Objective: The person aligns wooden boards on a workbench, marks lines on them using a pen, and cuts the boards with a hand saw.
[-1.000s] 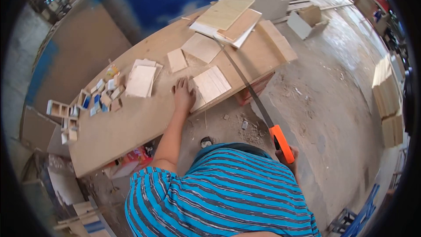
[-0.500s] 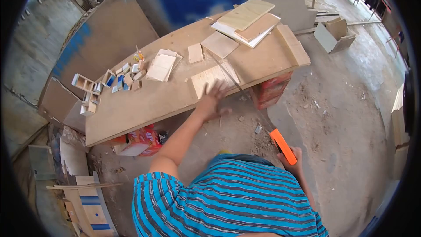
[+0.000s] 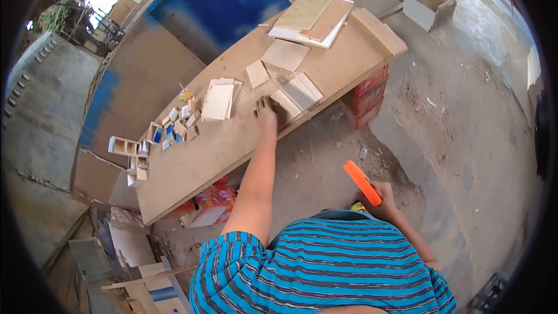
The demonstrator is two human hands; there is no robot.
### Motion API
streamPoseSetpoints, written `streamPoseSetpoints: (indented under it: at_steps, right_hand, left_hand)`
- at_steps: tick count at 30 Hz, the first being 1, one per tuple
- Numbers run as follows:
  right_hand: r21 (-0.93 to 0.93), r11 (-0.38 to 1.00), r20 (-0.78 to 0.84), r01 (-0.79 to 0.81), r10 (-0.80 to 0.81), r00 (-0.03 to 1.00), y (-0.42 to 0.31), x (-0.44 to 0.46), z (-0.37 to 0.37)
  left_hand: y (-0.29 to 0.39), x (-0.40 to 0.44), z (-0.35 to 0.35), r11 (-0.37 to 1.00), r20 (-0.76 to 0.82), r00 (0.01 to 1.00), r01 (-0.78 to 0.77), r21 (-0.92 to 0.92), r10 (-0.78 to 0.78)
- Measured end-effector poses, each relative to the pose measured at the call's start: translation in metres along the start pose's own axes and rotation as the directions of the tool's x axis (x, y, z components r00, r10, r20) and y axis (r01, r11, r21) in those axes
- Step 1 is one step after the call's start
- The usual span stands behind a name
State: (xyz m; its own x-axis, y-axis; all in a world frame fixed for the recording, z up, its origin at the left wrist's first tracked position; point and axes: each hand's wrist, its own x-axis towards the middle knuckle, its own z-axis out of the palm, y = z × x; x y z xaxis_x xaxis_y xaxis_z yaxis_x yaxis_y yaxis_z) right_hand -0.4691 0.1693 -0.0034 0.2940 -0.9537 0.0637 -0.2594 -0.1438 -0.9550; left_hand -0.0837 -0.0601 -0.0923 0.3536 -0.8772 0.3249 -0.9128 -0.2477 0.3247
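Note:
My right hand is closed around the orange handle of a handsaw. The saw's blade is blurred; a grey band, seemingly that blade, crosses a pale wooden board near the workbench's front edge. At the left end of this board, my left hand rests with its fingers bent over it; the thumb is hidden. Just beyond the hand lies a small wooden piece. To its left is a stack of thin pale panels.
The long workbench carries larger stacked boards at its far right and small wooden blocks at its left. Red crates stand underneath. A broken box lies on the dusty floor, and a blue-painted panel stands behind.
My left hand has come down from above the board onto its left end. My right hand with the handsaw has shifted slightly up and left. The view has tilted.

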Motion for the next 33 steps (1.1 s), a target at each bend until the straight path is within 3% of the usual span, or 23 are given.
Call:
streamPoseSetpoints:
  at_steps: [4, 5, 8, 12, 16, 22, 33]
  right_hand:
    - [-0.046, 0.999, 0.089, 0.019, -0.015, 0.996, -0.015, -0.006, 0.020]
    - [-0.006, 0.999, 0.103, -0.054, 0.055, 0.993, -0.026, -0.010, 0.022]
    - [-0.014, 1.000, 0.162, 0.013, -0.011, 0.987, -0.033, -0.017, 0.032]
    - [-0.123, 0.975, 0.104, 0.185, -0.173, 0.979, -0.032, -0.022, 0.040]
    - [-0.216, 0.957, 0.074, 0.193, -0.181, 0.981, -0.030, -0.024, 0.045]
    - [-0.221, 0.954, 0.002, 0.204, -0.209, 0.978, -0.027, -0.024, 0.055]
    - [-0.289, 0.935, 0.088, 0.205, -0.187, 0.978, -0.011, -0.030, 0.063]
  left_hand:
    - [0.007, -0.004, -0.005, 0.999, 0.066, 0.998, 0.019, 0.027, -0.021]
    - [0.002, -0.004, -0.001, 0.999, 0.074, 0.997, 0.009, 0.035, -0.012]
    - [-0.005, -0.002, 0.001, 0.997, 0.104, 0.995, -0.017, 0.069, 0.010]
    - [-0.006, -0.002, -0.003, 0.985, 0.191, 0.981, -0.066, 0.157, 0.035]
    - [-0.004, 0.001, -0.010, 0.979, 0.275, 0.961, -0.062, 0.196, 0.006]
    - [-0.004, -0.001, -0.007, 0.992, 0.237, 0.971, -0.008, 0.127, -0.022]
    - [-0.013, 0.006, -0.002, 0.989, 0.285, 0.958, -0.033, 0.144, -0.010]
